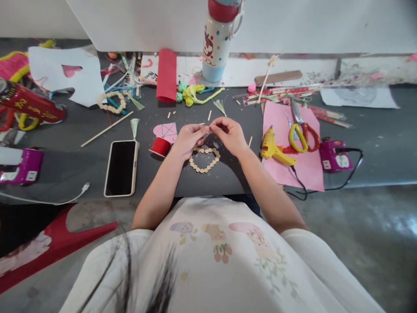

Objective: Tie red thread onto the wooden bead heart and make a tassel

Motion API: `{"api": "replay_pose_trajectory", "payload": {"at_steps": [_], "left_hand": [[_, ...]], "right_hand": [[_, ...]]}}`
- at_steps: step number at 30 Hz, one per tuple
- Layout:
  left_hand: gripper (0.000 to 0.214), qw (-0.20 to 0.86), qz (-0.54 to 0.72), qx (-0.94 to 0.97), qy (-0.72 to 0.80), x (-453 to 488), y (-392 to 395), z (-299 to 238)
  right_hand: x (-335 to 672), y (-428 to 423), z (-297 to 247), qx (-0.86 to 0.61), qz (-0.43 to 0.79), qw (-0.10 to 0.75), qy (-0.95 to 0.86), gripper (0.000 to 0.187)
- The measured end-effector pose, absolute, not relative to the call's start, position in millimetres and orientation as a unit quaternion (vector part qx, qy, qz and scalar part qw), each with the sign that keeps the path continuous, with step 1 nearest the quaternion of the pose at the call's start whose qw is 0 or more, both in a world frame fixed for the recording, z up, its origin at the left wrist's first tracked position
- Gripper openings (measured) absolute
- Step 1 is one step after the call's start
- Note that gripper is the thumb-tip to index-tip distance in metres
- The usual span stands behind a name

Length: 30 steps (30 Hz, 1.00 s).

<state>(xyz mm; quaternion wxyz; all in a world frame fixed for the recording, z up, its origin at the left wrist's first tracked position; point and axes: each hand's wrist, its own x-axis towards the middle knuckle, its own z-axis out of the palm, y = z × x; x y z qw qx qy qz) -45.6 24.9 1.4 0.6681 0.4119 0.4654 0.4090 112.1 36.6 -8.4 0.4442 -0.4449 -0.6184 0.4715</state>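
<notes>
The left hand (188, 140) and the right hand (229, 134) are held close together above the dark table (65, 169). Their fingertips are pinched on a small piece (206, 127) between them; what it is cannot be made out. Just beneath the hands, a heart of wooden beads (204, 160) is laid flat on the table. A red thread spool (160, 146) is seen just beside the left hand, with a phone (121, 168) further left. A yellow glue gun (273, 148) and scissors (302, 134) are set on pink paper (308, 167) to the right.

Phone (121, 168) left of bead heart (205, 159), glue gun (273, 148) right.
</notes>
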Motion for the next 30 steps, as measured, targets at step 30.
{"api": "replay_pose_trajectory", "payload": {"at_steps": [30], "left_hand": [[0.013,0.638,0.416,0.417,0.496,-44,26,-1]], "right_hand": [[132,42,8,-0.389,0.265,0.365,-0.803,0.015]]}}
